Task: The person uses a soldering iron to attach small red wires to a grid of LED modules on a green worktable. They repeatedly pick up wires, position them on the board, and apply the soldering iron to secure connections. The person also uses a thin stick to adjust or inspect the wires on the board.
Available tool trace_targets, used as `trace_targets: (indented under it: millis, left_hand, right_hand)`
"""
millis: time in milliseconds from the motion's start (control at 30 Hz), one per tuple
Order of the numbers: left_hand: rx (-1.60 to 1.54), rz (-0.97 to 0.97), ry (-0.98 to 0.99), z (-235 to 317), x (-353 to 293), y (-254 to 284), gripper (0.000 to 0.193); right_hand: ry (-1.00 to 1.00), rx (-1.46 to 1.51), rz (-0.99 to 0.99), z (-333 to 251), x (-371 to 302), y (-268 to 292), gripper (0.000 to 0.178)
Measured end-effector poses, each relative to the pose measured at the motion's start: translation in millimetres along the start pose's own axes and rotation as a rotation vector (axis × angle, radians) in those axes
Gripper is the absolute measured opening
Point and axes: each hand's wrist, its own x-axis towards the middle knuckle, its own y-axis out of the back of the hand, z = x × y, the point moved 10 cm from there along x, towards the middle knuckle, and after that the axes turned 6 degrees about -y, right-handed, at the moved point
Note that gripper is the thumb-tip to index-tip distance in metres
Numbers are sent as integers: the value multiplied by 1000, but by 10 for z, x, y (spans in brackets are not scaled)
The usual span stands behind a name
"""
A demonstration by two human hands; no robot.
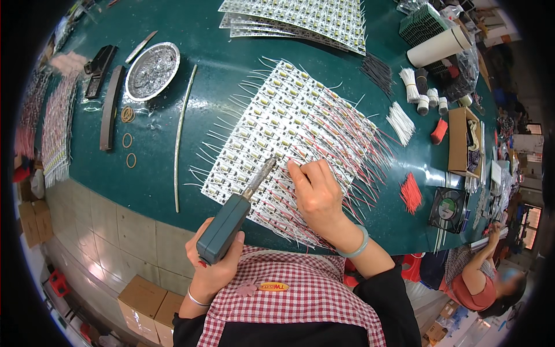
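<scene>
My left hand (215,257) is closed round the dark green handle of a soldering gun (222,228). Its metal tip reaches the middle of a white circuit board panel (231,168) covered in rows of small yellow and black parts. Just right of the tip, my right hand (319,194) pinches a thin wire between thumb and forefinger; most of that wire is hidden by the fingers. Red and white wires (361,147) stick out along the panel's right side, and white ones (217,144) fringe its left. The panel lies tilted on the green table.
More panels (300,23) are stacked at the far edge. Left stand a foil-filled bowl (132,72), rubber bands (131,160) and a thin strip (185,139). To the right lie white wire bundles (400,123), red wires (411,192), a small fan (448,209) and a cardboard box (459,141). A co-worker (477,280) sits lower right.
</scene>
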Motion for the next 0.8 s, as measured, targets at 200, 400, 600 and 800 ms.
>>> trace_targets:
  millis: [200, 400, 600, 800]
  left_hand:
    - [-40, 97, -1, -37, -33, 101, 16]
    - [-101, 228, 23, -166, -89, 229, 19]
    - [-131, 222, -14, -307, -173, 237, 33]
    - [-189, 258, 60, -423, -300, 266, 31]
  right_hand:
    - [-149, 102, -35, 173, -108, 324, 38]
    - [-476, 17, 9, 915, -614, 985, 38]
    - [-431, -220, 54, 1146, -892, 1117, 35]
    - [-373, -409, 10, 1150, -936, 1005, 28]
